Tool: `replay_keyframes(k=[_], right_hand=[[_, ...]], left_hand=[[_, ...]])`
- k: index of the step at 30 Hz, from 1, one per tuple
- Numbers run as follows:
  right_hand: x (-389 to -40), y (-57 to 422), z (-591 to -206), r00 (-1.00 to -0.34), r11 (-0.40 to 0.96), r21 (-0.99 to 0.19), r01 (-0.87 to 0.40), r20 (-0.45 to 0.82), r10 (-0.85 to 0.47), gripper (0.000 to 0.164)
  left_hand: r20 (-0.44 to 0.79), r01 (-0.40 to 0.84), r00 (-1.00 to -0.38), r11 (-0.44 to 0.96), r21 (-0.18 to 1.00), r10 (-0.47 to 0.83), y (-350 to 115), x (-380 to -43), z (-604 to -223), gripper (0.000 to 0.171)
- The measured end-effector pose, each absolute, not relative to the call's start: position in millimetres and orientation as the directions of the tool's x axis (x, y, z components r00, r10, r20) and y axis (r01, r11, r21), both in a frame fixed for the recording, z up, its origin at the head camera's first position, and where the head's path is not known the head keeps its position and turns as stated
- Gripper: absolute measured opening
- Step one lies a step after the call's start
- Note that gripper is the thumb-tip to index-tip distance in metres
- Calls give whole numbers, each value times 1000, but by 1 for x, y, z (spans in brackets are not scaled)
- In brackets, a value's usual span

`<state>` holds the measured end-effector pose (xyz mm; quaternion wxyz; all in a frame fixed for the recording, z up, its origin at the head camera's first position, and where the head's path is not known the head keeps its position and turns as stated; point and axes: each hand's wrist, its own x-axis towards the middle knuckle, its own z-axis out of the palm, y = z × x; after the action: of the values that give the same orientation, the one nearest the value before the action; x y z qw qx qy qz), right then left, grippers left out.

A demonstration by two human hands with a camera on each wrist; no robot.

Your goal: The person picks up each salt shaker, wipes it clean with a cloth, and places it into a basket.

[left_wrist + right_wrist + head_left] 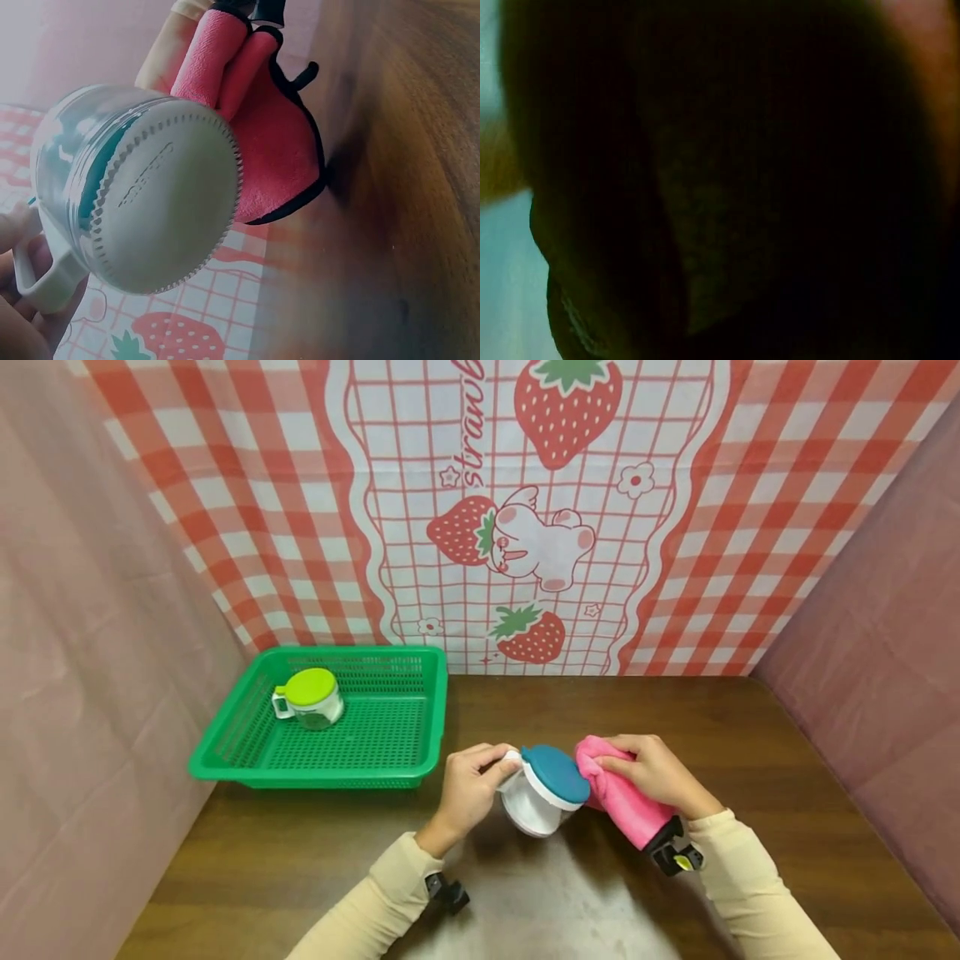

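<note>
My left hand (pixel 467 789) grips the white handle of a clear seasoning jar (pixel 528 806) with a blue lid (pixel 557 774). It holds the jar tilted, lid side leaning right. The left wrist view looks at its round, ridged base (pixel 169 202). In my right hand (pixel 660 770) is a bunched pink cloth (pixel 630 806) with black edging, pressed close to the right side of the lid. Folds of the cloth (pixel 277 150) hang behind the jar in the left wrist view. Dark, blurred cloth blocks most of the right wrist view.
A green basket (pixel 431 718) stands on the left of the brown wooden table (pixel 660 710). Inside it lies another seasoning jar with a lime-green lid (pixel 311 687). Checked strawberry fabric (pixel 675 568) hangs along the back, and pink curtains (pixel 862 610) flank both sides.
</note>
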<state>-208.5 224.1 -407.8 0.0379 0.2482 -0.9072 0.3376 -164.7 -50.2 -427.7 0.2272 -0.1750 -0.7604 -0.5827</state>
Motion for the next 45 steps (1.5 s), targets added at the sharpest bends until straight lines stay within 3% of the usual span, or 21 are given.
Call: replay_keyframes(k=[10, 25, 37, 45], right_hand=[[-200, 231, -402, -893, 608, -669, -428, 210, -398, 21], [-181, 207, -401, -906, 449, -811, -374, 216, -364, 25], [-173, 190, -404, -911, 303, -877, -373, 284, -300, 26], [-161, 181, -414, -964, 237, -943, -234, 193, -183, 29]], left_hand=[[439, 417, -880, 147, 897, -183, -47, -169, -416, 12], [206, 295, -900, -188, 937, -385, -51, -178, -414, 20], [125, 282, -915, -387, 878, -383, -43, -177, -408, 26], [74, 217, -934, -391, 894, -350, -38, -169, -416, 27]])
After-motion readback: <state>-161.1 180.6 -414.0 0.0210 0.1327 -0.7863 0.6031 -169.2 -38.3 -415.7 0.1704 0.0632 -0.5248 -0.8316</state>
